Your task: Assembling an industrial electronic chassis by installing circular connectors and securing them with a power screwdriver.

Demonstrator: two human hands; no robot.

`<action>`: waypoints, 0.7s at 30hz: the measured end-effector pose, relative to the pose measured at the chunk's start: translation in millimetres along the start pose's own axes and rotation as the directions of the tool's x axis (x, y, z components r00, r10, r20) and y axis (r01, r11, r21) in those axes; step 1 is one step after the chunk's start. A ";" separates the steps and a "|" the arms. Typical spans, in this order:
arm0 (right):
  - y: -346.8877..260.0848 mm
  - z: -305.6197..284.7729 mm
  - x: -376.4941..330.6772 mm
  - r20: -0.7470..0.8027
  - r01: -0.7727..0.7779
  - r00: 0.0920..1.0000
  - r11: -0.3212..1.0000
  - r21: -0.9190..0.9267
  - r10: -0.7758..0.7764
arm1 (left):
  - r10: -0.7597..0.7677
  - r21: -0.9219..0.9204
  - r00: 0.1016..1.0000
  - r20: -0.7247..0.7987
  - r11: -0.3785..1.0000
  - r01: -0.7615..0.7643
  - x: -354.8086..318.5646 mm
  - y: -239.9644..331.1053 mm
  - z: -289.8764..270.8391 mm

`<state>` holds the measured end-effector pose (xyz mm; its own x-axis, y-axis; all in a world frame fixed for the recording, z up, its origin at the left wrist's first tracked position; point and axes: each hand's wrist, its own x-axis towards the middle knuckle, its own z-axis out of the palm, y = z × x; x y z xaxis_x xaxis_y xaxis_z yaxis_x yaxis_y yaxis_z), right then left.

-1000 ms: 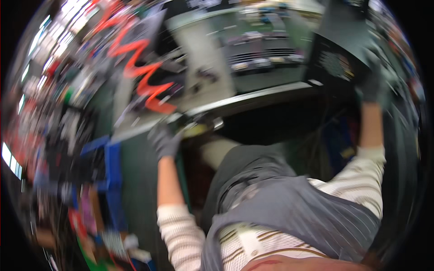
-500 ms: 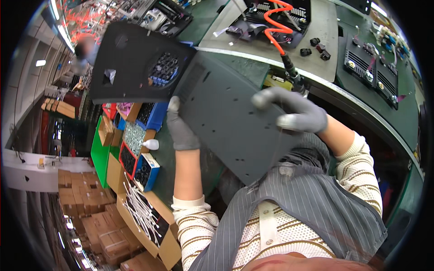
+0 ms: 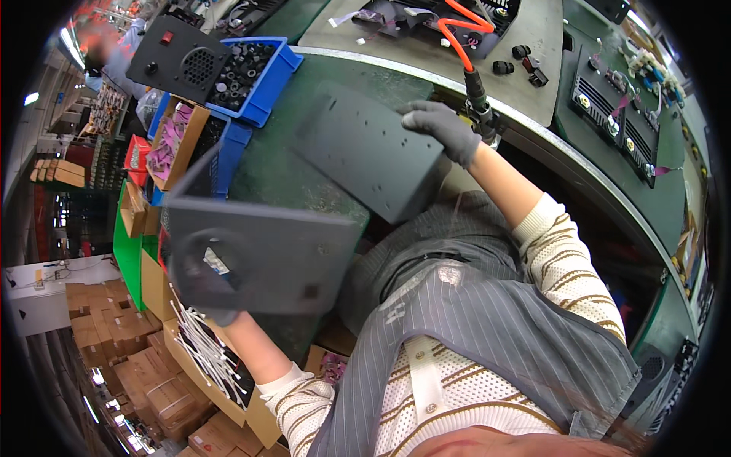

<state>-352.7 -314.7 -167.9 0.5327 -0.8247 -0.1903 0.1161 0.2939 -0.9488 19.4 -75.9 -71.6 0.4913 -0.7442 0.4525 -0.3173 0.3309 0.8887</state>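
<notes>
My left hand (image 3: 222,314), in a grey glove, grips the lower left edge of a black bent metal panel (image 3: 289,263) with a large round hole. Most of its fingers are hidden behind that panel, which is blurred by motion. In my gloved right hand (image 3: 445,131) is the upper right corner of a flat dark grey panel (image 3: 362,148) dotted with small holes. The fingers are closed over its edge. This second panel is tilted above the green bench top (image 3: 263,164), and a gap separates the two panels.
Blue bins of black parts (image 3: 242,84) stand at the far left, with a small black speaker-grille panel (image 3: 179,61) beside them. A carton of white cable ties (image 3: 205,354) is at the near left. An orange coiled hose with a screwdriver (image 3: 476,91) hangs over the bench edge.
The panel with the round hole has come down toward me, now gripped by my left hand. The grey panel has shifted and turned in my right hand. The two panels are now apart.
</notes>
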 end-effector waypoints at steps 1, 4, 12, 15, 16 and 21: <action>2.2 -4.2 10.4 0.001 -0.015 1.000 1.000 -0.008 0.015 | 0.176 0.299 0.981 0.080 0.935 -0.192 -14.9 5.0 25.5; 4.1 -12.4 37.1 -0.062 0.122 0.990 0.988 -0.093 -0.128 | 0.233 0.422 0.904 0.360 0.823 -0.380 -30.4 -18.5 46.0; -3.3 0.9 38.3 0.000 0.158 0.784 0.199 -0.967 -0.621 | -0.084 0.696 0.876 0.476 0.644 -0.317 -59.4 -35.2 70.5; 10.6 -9.2 41.1 -0.030 0.111 0.815 0.207 -0.972 -0.579 | -0.123 0.729 0.890 0.439 0.628 -0.273 -74.5 -29.8 81.2; 13.8 -12.2 39.5 -0.008 0.124 0.805 0.182 -0.975 -0.593 | -0.119 0.743 0.927 0.356 0.638 -0.203 -83.8 -25.3 86.8; 12.7 21.1 33.5 0.049 0.167 0.796 0.142 -0.976 -0.604 | -0.272 0.782 0.787 0.553 0.494 -0.379 -123.6 -12.7 116.7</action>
<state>-315.7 -328.4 -181.0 0.3944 -0.8101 0.4338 -0.7122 -0.5678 -0.4128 -132.0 -55.8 -147.4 0.0245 -0.9970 0.0739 -0.9777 -0.0085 0.2100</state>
